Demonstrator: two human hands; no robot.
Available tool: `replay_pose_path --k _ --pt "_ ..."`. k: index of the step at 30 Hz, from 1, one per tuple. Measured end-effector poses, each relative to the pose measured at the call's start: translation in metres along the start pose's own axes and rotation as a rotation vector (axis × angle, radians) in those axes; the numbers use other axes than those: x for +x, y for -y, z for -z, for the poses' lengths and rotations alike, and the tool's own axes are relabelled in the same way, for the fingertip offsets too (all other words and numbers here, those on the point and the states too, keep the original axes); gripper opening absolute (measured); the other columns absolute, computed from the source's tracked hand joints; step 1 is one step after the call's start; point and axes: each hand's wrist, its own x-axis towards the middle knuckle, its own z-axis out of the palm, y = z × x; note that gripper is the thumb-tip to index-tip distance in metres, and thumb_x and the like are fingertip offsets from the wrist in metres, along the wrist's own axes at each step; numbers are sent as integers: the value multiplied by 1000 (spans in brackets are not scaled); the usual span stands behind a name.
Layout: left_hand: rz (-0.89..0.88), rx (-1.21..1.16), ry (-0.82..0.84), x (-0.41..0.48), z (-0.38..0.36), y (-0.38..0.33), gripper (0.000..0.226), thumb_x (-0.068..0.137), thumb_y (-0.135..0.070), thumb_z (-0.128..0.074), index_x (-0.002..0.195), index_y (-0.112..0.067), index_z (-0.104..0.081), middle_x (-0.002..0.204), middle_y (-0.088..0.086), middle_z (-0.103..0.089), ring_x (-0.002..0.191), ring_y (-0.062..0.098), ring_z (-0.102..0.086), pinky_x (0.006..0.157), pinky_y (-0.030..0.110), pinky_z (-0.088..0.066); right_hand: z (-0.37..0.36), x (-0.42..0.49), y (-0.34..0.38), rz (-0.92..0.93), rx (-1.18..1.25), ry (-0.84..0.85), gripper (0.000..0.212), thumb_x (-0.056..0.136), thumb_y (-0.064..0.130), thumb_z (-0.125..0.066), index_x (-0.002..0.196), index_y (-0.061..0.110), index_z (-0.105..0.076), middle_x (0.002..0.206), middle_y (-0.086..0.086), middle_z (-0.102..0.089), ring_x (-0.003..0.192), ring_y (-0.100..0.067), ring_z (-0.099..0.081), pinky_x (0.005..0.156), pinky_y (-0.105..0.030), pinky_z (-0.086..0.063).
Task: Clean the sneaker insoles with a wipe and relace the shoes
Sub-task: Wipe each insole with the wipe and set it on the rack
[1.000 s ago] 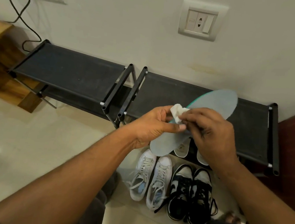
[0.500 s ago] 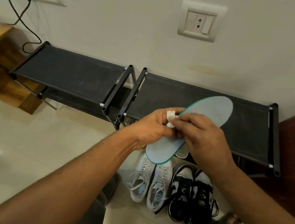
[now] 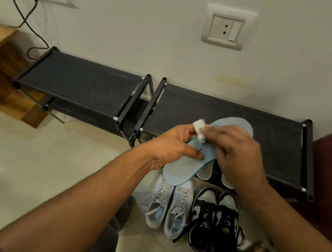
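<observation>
Within left hand [image 3: 171, 145], insole [image 3: 180, 169] slanting up-right

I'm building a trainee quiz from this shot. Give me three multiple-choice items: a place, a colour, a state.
1. The black-and-white sneakers stand: A on a chair; B on the floor, right of the white sneakers; C in a box.
2. The insole is: A red; B light blue; C black.
3. The right hand: A hangs empty; B pulls a lace; C holds the wipe on the insole.
B: both pairs stand side by side. B: its face shows pale blue. C: the white wad sits in it.
</observation>
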Motion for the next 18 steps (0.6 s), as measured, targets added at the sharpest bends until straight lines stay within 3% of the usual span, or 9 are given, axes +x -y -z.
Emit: replay_pose_path --k 2,5,7,10,14,16,18 --pt "-3 -4 -17 1 0 3 70 87 22 -67 148 -11 -58 118 12 -74 104 20 -71 93 35 -59 -4 -6 2 138 -2 39 33 83 2 -81 114 10 -79 115 -6 -76 105 -25 -69 95 -34 -53" --pt "2 -15 -5 3 1 0 73 89 21 -67 152 -14 -54 116 9 -76 94 17 -73 82 29 -60 5 5 -22 -111 3 -88 30 87 -1 -76 113 13 -79 114 -3 -77 105 -23 -69 101 -19 -41" --pt "-9 -20 0 2 1 -4 71 88 21 -66 149 -15 -57 118 11 -75 94 17 -73 82 29 -60 6 5 -15 -124 33 -104 27 90 2 -72 114 13 -79 115 -3 -76 107 -20 -66 104 -12 -36" --pt "-24 -14 -6 1 1 0 75 86 25 -64 150 -14 -57 122 12 -73 103 18 -71 90 31 -60 -8 -8 1 143 -9 -5 24 92 8 -71 115 10 -79 116 -5 -76 105 -22 -65 100 -24 -44" --pt "3 -16 -26 2 0 -3 77 88 22 -65 153 -16 -54 115 7 -76 90 14 -73 78 27 -60 5 5 -26 -150 -8 -125 25 90 1 -73 112 11 -79 112 -5 -77 102 -25 -70 98 -24 -45" --pt "1 -3 -33 1 2 -5 74 88 22 -65 150 -16 -57 114 7 -76 93 15 -72 80 29 -59 3 2 -13 -89 -11 -84 24 89 3 -75 112 10 -80 113 -5 -77 103 -22 -67 98 -22 -42" --pt "-2 23 -37 -1 1 -2 74 87 23 -65 149 -16 -59 115 9 -76 97 17 -71 85 31 -59 -8 -9 2 113 -18 2 26 86 6 -79 112 9 -80 115 -6 -76 103 -21 -65 98 -24 -43"
